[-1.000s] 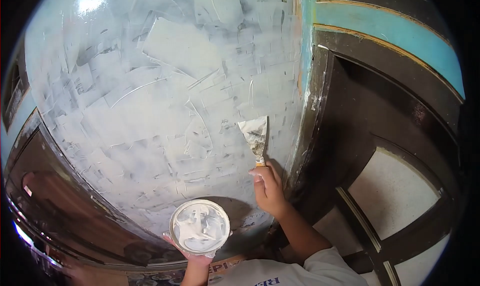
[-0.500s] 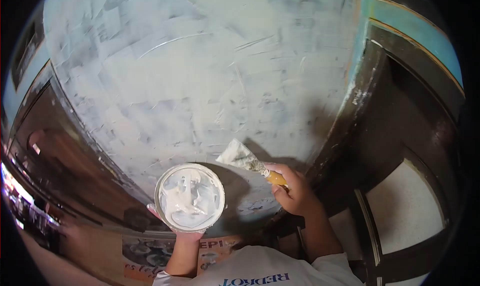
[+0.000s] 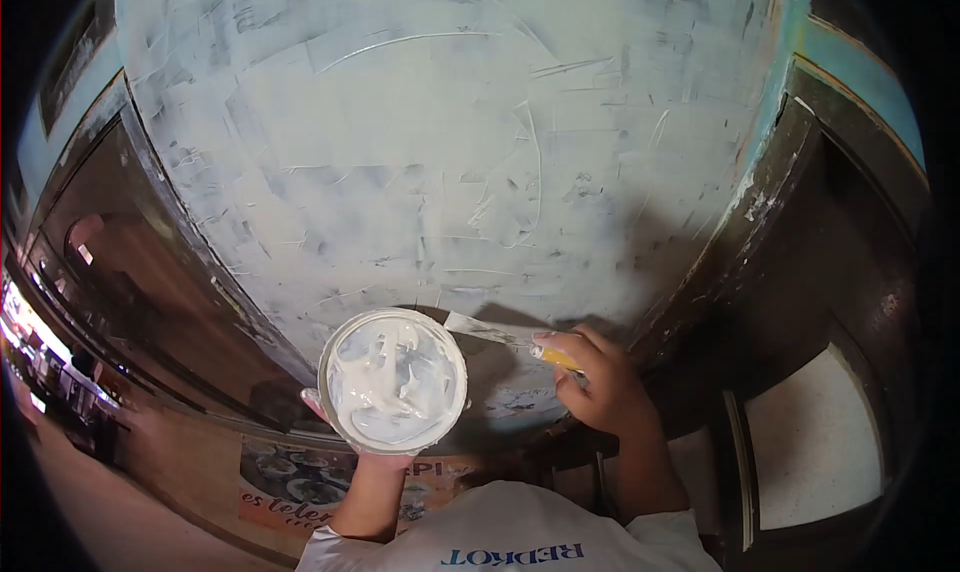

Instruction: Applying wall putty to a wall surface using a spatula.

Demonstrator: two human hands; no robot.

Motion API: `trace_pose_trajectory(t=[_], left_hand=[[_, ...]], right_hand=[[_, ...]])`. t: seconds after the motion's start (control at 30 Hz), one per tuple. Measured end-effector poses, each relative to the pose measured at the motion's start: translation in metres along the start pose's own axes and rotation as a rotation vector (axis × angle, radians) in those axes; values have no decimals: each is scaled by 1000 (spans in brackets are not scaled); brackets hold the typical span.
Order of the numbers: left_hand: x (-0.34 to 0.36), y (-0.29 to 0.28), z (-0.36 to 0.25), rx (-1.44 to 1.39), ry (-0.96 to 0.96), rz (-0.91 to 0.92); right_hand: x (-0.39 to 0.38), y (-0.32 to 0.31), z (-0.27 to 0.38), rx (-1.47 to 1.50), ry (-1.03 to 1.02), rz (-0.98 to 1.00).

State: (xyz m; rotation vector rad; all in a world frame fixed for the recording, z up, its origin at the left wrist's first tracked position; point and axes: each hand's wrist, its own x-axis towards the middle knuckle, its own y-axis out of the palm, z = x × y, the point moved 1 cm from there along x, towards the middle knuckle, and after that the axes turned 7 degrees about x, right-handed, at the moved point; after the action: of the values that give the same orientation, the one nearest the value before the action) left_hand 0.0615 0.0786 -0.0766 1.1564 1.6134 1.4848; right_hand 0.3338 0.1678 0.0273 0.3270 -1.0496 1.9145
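My left hand (image 3: 383, 460) holds a round tub (image 3: 390, 380) from below, its fingers showing at the left side; white paste lies smeared inside it. My right hand (image 3: 598, 377) grips a putty knife (image 3: 490, 334) by its yellow handle, the flat blade pointing left, almost level, beside the tub’s upper right rim; whether it touches the rim I cannot tell. Both hands are in front of a wall (image 3: 420, 122) coated in uneven white strokes with grey patches and raised ridges.
Dark wooden doors stand at the left (image 3: 150, 232) and right (image 3: 860, 232), with turquoise trim above. The right door has pale panels (image 3: 805, 442). A printed banner (image 3: 275, 487) lies low behind my left forearm. Bright clutter shows at the far left edge.
The knife has come down from upright against the wall to nearly level beside the tub. My right hand has moved down and right. The tub sits higher in view, and the wall has shifted right.
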Motion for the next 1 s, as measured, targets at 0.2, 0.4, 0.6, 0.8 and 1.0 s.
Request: trace_pose_trajectory(t=[0.2, 0.4, 0.6, 0.8, 1.0], left_hand=[[-5, -4, 1, 2, 27, -14], [-1, 1, 1, 5, 50, -22], [-5, 1, 3, 16, 89, -48], [-7, 6, 17, 26, 92, -57], [-18, 0, 21, 37, 93, -40]], right_hand=[[1, -6, -1, 113, -3, -38], [5, -14, 1, 113, 55, 12], [20, -18, 26, 178, 252, 219], [23, 6, 31, 145, 193, 405], [12, 17, 21, 309, 101, 174]])
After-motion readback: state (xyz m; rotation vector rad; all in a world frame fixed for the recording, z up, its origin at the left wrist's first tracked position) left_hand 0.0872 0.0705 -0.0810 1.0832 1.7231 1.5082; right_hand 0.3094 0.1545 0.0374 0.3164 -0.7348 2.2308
